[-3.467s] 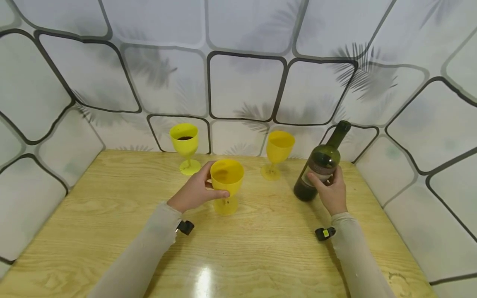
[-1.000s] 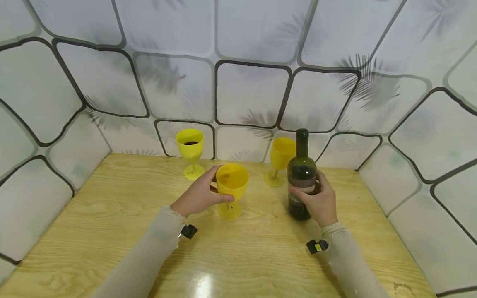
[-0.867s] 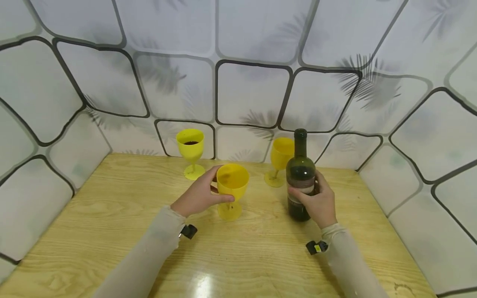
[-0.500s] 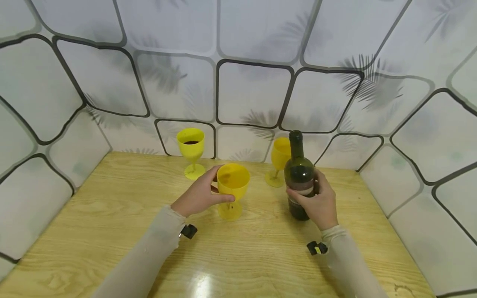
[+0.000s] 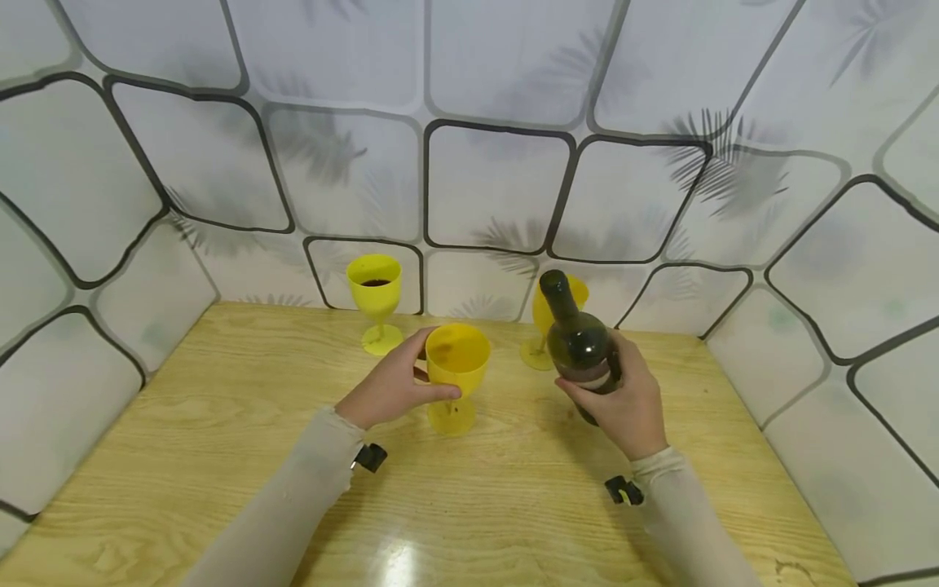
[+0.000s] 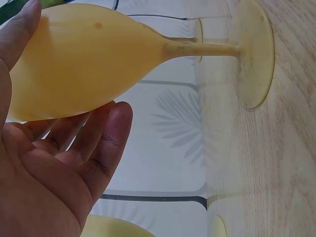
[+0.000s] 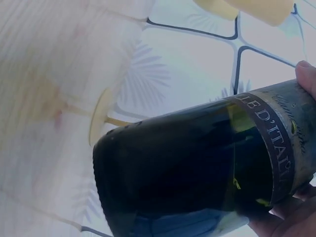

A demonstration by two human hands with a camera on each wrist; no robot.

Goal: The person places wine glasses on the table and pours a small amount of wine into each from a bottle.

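Note:
The left hand (image 5: 396, 381) grips the bowl of a yellow goblet (image 5: 458, 359), whose foot rests on the table. In the left wrist view that goblet (image 6: 94, 59) lies between the thumb and the fingers. The right hand (image 5: 623, 399) holds a dark green bottle (image 5: 579, 342) around its label, neck tilted to the left towards the goblet. Seen from the right wrist, the bottle (image 7: 182, 163) has its base off the table. Behind the bottle, partly hidden, stands an orange-yellow goblet (image 5: 541, 314).
A lime-yellow goblet (image 5: 376, 293) with dark liquid stands at the back, left of centre. The wooden table (image 5: 242, 424) meets a patterned wall covering (image 5: 499, 187) at the back and sides.
The bottle stood upright a second ago; its neck has swung left and its base has lifted, now covering more of the goblet behind. The left hand and its goblet have stayed in place.

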